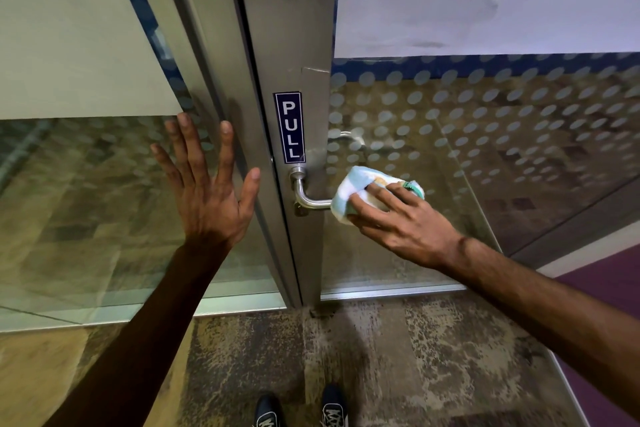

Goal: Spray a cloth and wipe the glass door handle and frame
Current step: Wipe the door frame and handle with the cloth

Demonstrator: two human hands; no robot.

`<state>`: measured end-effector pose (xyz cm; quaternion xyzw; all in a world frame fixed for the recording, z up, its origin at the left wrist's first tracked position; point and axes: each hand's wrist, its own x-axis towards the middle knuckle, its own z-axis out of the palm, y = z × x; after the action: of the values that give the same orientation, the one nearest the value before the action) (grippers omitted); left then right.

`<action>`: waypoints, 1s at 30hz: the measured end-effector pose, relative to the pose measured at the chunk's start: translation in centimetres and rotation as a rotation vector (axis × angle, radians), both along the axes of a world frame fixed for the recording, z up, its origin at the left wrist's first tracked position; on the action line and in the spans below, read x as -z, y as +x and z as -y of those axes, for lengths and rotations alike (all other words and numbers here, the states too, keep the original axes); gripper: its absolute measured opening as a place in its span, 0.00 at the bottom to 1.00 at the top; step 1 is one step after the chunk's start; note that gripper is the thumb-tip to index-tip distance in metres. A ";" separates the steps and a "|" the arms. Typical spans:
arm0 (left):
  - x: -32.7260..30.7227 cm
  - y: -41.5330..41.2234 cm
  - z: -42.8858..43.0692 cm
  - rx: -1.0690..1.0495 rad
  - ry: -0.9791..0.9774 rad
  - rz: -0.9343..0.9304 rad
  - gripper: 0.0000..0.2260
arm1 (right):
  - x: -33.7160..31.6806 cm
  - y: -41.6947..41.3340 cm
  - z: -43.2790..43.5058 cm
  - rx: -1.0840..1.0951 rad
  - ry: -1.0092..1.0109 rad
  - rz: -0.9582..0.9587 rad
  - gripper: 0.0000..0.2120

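Note:
A metal lever handle [304, 192] sticks out from the grey metal door frame [287, 45], just below a blue PULL sticker [290, 126]. My right hand [398, 218] presses a white and teal cloth [360, 184] around the free end of the handle, so that end is hidden. My left hand [204, 184] lies flat with fingers spread against the glass panel [86, 201] and the frame's left edge, holding nothing. No spray bottle is in view.
Right of the frame is the glass door pane [485, 149] with frosted dots and a second handle [349, 139] behind it. Below is mottled carpet [381, 357], with my two dark shoes [301, 409] near the bottom edge. A purple floor strip [609, 288] runs at the right.

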<state>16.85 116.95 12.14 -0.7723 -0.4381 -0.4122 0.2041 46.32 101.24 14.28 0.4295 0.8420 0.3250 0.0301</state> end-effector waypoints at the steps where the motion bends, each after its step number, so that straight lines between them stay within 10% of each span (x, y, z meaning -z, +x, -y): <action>1: 0.0 0.0 0.1 -0.001 0.000 -0.001 0.33 | 0.0 0.4 0.0 -0.007 -0.001 -0.012 0.15; 11: -0.4 0.0 0.5 -0.005 -0.002 -0.004 0.34 | -1.3 1.3 2.3 0.130 -0.030 -0.254 0.17; 15: -0.5 0.1 0.7 0.003 -0.014 0.010 0.34 | -1.2 1.5 4.5 0.550 -0.010 -0.961 0.30; 21: -0.9 0.2 0.8 0.020 -0.028 0.008 0.34 | 0.7 0.6 3.1 0.519 -0.159 -2.130 0.26; 30: -1.1 -0.2 0.9 0.056 -0.003 0.015 0.33 | 2.3 -3.1 -0.6 0.466 -0.501 -2.624 0.23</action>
<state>16.64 116.04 13.28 -0.7815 -0.4185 -0.4228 0.1881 43.25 101.89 11.97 0.5349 0.1943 -0.4937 -0.6576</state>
